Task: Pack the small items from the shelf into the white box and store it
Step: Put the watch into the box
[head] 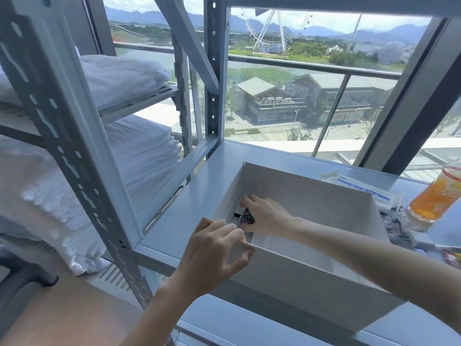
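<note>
An open white box stands on the grey metal shelf in front of me. My left hand grips the box's near-left rim at the corner. Inside the box, my right hand reaches down at the left end and holds a small black item against the bottom. More small items lie on the shelf to the right of the box: a flat white and blue packet, a bottle of orange drink and dark patterned wrappers.
Grey slotted uprights frame the rack on the left. Folded white bedding fills the neighbouring shelves. A large window with a railing lies behind the shelf. Wooden floor shows below at the left.
</note>
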Demonstrator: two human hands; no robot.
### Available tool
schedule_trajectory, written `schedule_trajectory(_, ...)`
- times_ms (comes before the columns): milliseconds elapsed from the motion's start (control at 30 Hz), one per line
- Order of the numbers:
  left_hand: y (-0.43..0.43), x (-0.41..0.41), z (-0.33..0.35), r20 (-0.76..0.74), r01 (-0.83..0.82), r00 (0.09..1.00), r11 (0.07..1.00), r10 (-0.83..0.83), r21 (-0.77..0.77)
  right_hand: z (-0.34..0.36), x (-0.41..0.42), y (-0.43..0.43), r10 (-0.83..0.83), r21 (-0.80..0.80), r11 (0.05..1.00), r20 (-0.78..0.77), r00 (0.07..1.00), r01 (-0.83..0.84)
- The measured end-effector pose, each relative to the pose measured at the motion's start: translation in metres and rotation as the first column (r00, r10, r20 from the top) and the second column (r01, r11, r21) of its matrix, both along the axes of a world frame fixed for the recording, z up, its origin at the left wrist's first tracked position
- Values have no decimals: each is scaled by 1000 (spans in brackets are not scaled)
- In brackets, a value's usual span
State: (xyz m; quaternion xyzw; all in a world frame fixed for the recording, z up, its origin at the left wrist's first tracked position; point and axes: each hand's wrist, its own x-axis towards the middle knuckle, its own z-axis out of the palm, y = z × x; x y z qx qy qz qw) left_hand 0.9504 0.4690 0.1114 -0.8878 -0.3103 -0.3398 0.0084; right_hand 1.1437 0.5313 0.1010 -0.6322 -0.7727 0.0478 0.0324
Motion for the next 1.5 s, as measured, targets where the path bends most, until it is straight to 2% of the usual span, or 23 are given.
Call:
schedule_trajectory(133, 2, -1, 1, -45, 21, 999, 999, -20, 31, 8, 9, -4, 22, -17, 1000, 11, 1000, -22)
schedule_trajectory(233, 0, 3, 4, -109, 25, 994, 997, -16, 76, 21, 23, -17, 118, 124, 983, 156, 981, -138)
schedule_trajectory(333, -4, 16, 9, -133, 41, 991, 994, -28, 98, 36, 39, -39, 166, 298, 927, 221, 961, -228)
schedule_trajectory(467, -9, 40, 17, -120, 113, 988, 989, -102, 91, 56, 64, -84, 87, 408, 894, 248, 965, -186)
schedule_trajectory(667, -33, 86, 18, -110, 236, 967, 969, -228, 68, 79, 107, -185, -123, 399, 913, 66, 990, 87)
schedule_trajectory(933, -81, 156, 21, -51, 342, 939, 939, -340, 46, 55, 169, -292, -304, 358, 892, 27, 952, 275)
schedule_trajectory(1133, -126, 214, 15, -97, 324, 944, 944, -317, 69, 43, 218, -338, -300, 361, 892, 20, 954, 273)
schedule_trajectory(1367, -143, 260, 12, -63, 53, 997, 997, -49, 62, 27, 292, -382, -267, 345, 908, 39, 963, 238)
schedule_trajectory(1500, -159, 289, 2, -68, 84, 994, 996, -86, -39, 18, 313, -382, -232, 296, 930, 14, 973, 217)
